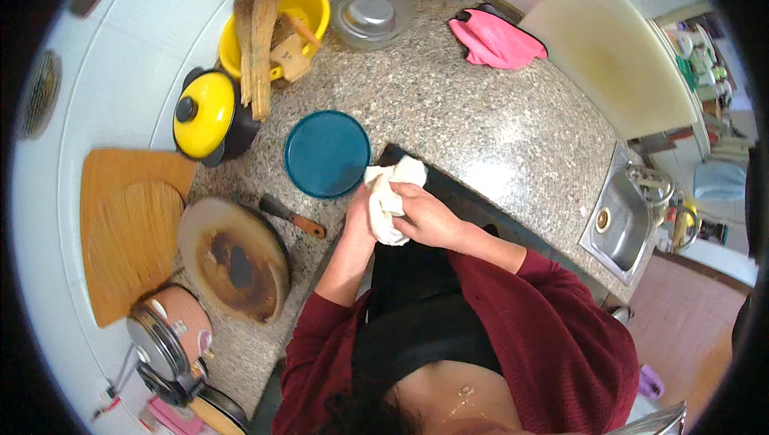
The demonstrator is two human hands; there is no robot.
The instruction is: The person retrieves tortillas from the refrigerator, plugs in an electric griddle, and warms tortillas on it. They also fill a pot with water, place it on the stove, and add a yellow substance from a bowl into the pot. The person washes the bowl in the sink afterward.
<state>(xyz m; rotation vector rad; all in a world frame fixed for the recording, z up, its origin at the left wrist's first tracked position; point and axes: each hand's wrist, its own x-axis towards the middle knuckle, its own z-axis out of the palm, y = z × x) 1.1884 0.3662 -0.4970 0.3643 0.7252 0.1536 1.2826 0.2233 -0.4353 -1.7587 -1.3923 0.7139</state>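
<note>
A ball of white dough or a bunched white cloth is between my hands; which of the two I cannot tell. My left hand supports it from the left, its fingers largely hidden behind it. Over its right side curl the fingers of my right hand. Just beyond my left hand lies a round dark teal plate or lid on the granite counter. A spatula or scraper with a wooden handle rests to the left of my left forearm.
Left stand a stained round pan or lid, a wooden board, a yellow-lidded pot and a pink rice cooker or pot. Farther back are a yellow basin, glass lid and pink cloth. A steel sink is right.
</note>
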